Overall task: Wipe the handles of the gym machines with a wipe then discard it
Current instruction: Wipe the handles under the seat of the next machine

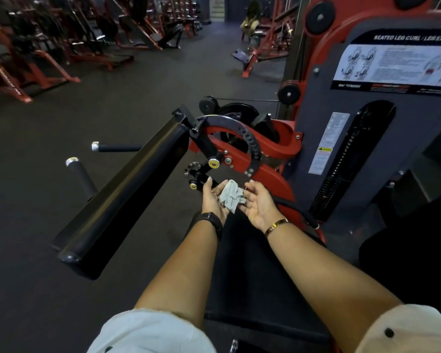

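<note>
As both lie uncurled, left hand [214, 201] and right hand [259, 204] cradle one crumpled wipe [231, 196]. Two handles [81, 175] left of them, bare floor [117, 98] around.

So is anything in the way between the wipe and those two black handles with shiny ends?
Yes. The wipe rests between the left hand and right hand, and the long black pad runs between it and the near handle and far handle beyond. Reaching them probably means going over or around that pad.

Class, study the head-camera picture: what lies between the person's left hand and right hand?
A crumpled grey wipe lies between the left hand and the right hand, touching both, as the head view shows.
</note>
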Demonstrator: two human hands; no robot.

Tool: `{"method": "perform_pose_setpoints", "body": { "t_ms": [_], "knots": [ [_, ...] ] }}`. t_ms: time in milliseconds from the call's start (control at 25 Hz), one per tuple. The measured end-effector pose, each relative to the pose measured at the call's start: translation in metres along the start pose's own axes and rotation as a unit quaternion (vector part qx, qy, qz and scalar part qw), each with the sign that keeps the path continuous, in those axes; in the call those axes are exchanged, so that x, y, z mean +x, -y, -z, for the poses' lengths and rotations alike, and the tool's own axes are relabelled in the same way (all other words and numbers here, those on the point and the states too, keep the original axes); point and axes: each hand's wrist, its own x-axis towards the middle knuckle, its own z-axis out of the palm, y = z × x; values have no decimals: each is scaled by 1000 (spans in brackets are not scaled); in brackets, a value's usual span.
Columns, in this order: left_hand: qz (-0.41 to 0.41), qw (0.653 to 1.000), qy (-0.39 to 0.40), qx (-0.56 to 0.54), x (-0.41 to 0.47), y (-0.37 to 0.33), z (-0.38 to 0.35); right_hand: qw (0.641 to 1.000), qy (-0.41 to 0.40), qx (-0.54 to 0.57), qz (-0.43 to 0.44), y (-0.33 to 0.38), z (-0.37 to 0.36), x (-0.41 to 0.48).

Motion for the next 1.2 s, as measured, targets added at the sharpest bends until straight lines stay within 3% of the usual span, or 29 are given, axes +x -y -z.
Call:
{"method": "perform_pose_setpoints", "body": {
  "t_ms": [320, 640, 1200],
  "knots": [
    [17, 999, 14, 49, 67, 16, -63, 998, -26, 43, 28, 58, 31, 51],
    [59, 996, 8, 70, 107, 40, -89, 996, -64, 67, 13, 69, 65, 91],
    [210, 976, -56, 2, 233, 107, -15, 986, -149, 31, -66, 0, 105, 215]
  ]
}}
